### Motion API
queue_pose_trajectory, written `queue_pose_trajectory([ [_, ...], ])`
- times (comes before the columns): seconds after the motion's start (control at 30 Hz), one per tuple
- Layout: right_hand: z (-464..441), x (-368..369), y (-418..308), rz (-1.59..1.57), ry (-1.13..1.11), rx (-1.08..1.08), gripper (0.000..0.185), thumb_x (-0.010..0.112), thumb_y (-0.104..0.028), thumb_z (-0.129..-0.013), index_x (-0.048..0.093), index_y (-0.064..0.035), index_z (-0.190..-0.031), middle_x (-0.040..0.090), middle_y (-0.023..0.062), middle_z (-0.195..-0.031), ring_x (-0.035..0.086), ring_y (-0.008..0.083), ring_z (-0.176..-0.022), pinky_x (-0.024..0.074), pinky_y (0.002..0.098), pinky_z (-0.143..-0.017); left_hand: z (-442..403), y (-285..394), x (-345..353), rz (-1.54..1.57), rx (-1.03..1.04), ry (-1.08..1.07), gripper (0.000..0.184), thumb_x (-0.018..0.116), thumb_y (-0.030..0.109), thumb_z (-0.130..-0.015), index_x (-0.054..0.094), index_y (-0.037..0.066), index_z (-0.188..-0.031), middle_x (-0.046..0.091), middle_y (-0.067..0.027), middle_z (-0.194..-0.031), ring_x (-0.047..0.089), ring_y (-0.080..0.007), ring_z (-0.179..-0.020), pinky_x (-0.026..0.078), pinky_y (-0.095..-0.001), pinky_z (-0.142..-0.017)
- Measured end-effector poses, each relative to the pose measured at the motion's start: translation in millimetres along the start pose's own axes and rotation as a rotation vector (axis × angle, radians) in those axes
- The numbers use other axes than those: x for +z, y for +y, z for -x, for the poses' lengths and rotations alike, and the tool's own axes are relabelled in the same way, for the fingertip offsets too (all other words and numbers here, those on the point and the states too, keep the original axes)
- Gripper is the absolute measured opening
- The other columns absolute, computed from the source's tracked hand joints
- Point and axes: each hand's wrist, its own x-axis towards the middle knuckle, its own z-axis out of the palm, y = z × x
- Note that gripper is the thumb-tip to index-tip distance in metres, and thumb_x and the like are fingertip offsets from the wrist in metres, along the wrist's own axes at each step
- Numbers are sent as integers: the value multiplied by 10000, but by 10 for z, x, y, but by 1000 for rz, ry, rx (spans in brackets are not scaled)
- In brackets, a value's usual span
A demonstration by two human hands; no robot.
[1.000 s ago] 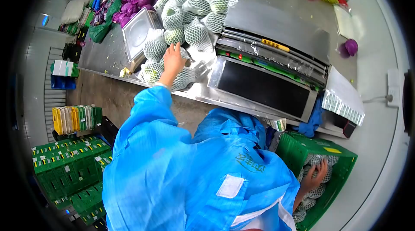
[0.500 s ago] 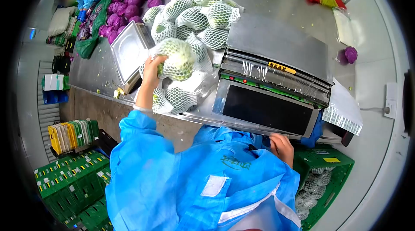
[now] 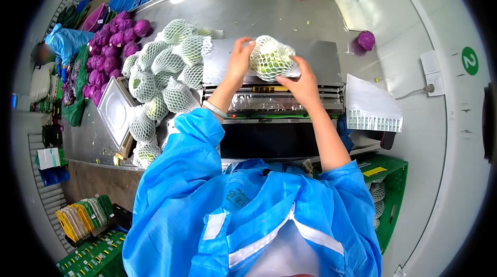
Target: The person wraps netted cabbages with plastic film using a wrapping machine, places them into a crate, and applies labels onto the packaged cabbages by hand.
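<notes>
A pale green vegetable head [image 3: 272,59] in a white foam net is over the metal top of the film-wrapping machine [image 3: 323,62]. My right hand [image 3: 302,83] grips its right side, thumb at the lower edge and fingers at the side. My left hand [image 3: 241,60] is close against its left side, fingers apart; whether they touch it is hard to see. Film and rollers [image 3: 274,102] lie below my wrists. To the left is a pile of similar netted heads [image 3: 168,62], beside a tilted scale with a steel pan [image 3: 115,108].
Purple cabbages [image 3: 106,57] are heaped at the far left, near a person in a blue coat [image 3: 70,41]. One purple cabbage [image 3: 366,40] sits by the right wall. White label sheets [image 3: 373,103] lie right of the machine. A green crate [image 3: 396,194] stands below.
The netted head went from the pile in my left hand to the machine top. My right hand rose from the table's front edge to grip it. The view turned rightward.
</notes>
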Motion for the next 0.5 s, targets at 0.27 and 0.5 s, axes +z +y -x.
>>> queue_pose_trajectory([
  [0.27, 319, -451, 91, 91, -17, 88, 864, 858, -245, -709, 399, -75, -1421, 429, 162, -1417, 555, 360, -1190, 474, 425, -991, 98, -257, -321, -321, 344, -35, 362, 650, 292, -930, 649, 36, -1186, 489, -177, -1362, 524, -281, -1197, 451, -353, -1001],
  [0.5, 208, -255, -106, 364, -91, -259, 914, 855, -306, -688, 389, -137, -1456, 345, 171, -1503, 373, 373, -1360, 350, 464, -1116, 465, -222, -212, -529, 457, -51, 353, 800, 242, -788, 680, 44, -1055, 579, -74, -1091, 561, -172, -813, 491, -294, -720],
])
